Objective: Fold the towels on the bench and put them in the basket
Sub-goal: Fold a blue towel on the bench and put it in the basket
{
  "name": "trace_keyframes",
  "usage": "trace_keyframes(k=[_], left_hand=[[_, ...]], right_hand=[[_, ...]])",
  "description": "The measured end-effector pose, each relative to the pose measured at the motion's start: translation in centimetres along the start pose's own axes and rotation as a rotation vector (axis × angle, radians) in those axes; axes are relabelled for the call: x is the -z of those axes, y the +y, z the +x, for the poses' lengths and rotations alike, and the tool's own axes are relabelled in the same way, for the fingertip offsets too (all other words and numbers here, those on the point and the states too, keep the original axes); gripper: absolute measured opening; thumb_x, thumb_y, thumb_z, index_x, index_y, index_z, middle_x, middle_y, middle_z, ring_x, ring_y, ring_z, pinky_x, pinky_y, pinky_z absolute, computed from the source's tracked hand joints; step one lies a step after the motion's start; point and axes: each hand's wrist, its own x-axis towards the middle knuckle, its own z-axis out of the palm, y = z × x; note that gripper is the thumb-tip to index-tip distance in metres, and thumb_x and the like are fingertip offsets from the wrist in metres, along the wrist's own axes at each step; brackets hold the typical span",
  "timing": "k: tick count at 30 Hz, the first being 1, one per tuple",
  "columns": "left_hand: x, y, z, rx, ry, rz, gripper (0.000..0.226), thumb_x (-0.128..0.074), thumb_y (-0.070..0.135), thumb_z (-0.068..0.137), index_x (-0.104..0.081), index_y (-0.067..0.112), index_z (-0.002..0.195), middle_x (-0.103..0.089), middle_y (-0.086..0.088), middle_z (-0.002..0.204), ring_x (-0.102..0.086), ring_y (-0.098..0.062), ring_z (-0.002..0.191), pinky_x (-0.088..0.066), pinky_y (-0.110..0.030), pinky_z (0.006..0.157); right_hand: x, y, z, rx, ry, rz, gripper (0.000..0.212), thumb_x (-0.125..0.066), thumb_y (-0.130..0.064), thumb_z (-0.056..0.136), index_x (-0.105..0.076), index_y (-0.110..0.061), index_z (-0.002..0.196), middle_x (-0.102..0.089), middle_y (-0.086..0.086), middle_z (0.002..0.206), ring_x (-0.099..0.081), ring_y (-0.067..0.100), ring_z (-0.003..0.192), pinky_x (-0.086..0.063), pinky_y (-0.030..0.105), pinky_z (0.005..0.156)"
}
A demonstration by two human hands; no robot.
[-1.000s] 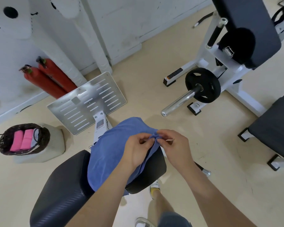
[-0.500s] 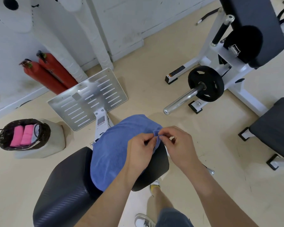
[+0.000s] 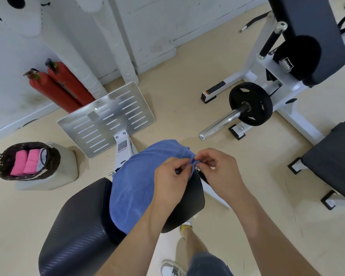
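- left hand, right hand: fingers pinch the towel corner; towel drapes over the surface
- basket holds pink towels; label too small to read

Black padded bench carries blue towel; basket sits on floor.

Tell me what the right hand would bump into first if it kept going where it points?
The right hand pinches the blue towel; straight on, it would probably meet the left hand, though depth is unclear.
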Motion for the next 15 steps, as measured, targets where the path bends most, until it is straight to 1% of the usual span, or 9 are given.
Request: trace_keyframes(k=[2, 4, 7, 9, 11, 13, 15], left_hand=[[-0.1, -0.1, -0.1, 0.018, 0.021, -0.079, 0.012, -0.064, 0.024, 0.089, -0.075, 0.029, 0.088, -0.065, 0.007, 0.075, -0.057, -0.01, 0.077, -0.045, -0.021, 0.07], [-0.1, 0.3, -0.1, 0.017, 0.007, -0.109, 0.013, -0.064, 0.024, 0.09, -0.075, 0.029, 0.091, -0.066, 0.008, 0.077, -0.058, -0.009, 0.079, -0.045, -0.019, 0.071], [-0.1, 0.8, -0.1, -0.029, -0.041, -0.059, 0.015, -0.062, 0.021, 0.091, -0.075, 0.027, 0.095, -0.062, 0.013, 0.078, -0.055, -0.005, 0.081, -0.042, -0.014, 0.069], [0.1, 0.8, -0.1, -0.081, -0.071, -0.003, 0.016, -0.06, 0.02, 0.092, -0.075, 0.025, 0.098, -0.06, 0.013, 0.078, -0.054, -0.005, 0.08, -0.04, -0.012, 0.067], [0.2, 0.7, -0.2, -0.132, -0.099, 0.069, 0.017, -0.058, 0.02, 0.093, -0.074, 0.022, 0.098, -0.06, 0.007, 0.079, -0.054, -0.007, 0.078, -0.041, -0.016, 0.068], [0.2, 0.5, -0.2, -0.173, -0.119, 0.141, 0.018, -0.056, 0.02, 0.095, -0.073, 0.02, 0.099, -0.061, 0.001, 0.079, -0.053, -0.011, 0.075, -0.042, -0.019, 0.068], [0.4, 0.5, -0.2, -0.197, -0.133, 0.171, 0.019, -0.055, 0.019, 0.095, -0.072, 0.02, 0.103, -0.059, 0.0, 0.079, -0.051, -0.01, 0.074, -0.04, -0.016, 0.067]], right_hand=[[0.3, -0.1, 0.1, -0.018, -0.018, 0.014, 0.026, -0.066, 0.004, 0.08, -0.066, -0.021, 0.083, -0.07, -0.006, 0.081, -0.065, 0.004, 0.076, -0.049, 0.01, 0.073], [0.5, -0.2, 0.2, -0.028, -0.031, 0.03, 0.027, -0.067, 0.005, 0.08, -0.066, -0.021, 0.087, -0.07, -0.004, 0.082, -0.065, 0.003, 0.076, -0.048, 0.008, 0.074], [0.9, 0.0, 0.3, -0.003, -0.037, -0.02, 0.027, -0.067, 0.004, 0.079, -0.07, -0.018, 0.094, -0.07, -0.002, 0.083, -0.065, 0.006, 0.077, -0.051, 0.015, 0.077], [1.0, 0.2, 0.5, 0.062, -0.043, -0.132, 0.027, -0.067, 0.001, 0.079, -0.072, -0.015, 0.099, -0.07, -0.002, 0.085, -0.065, 0.009, 0.078, -0.052, 0.022, 0.08], [1.0, 0.3, 0.6, 0.135, -0.048, -0.248, 0.026, -0.067, -0.001, 0.079, -0.074, -0.014, 0.1, -0.069, -0.001, 0.086, -0.063, 0.013, 0.079, -0.051, 0.026, 0.079], [0.9, 0.3, 0.5, 0.19, -0.06, -0.316, 0.022, -0.066, -0.003, 0.08, -0.074, -0.015, 0.097, -0.067, -0.001, 0.083, -0.06, 0.012, 0.075, -0.047, 0.02, 0.075], [0.8, 0.2, 0.4, 0.214, -0.076, -0.358, 0.017, -0.066, -0.006, 0.081, -0.074, -0.018, 0.091, -0.063, -0.005, 0.078, -0.053, 0.006, 0.072, -0.04, 0.012, 0.07]])
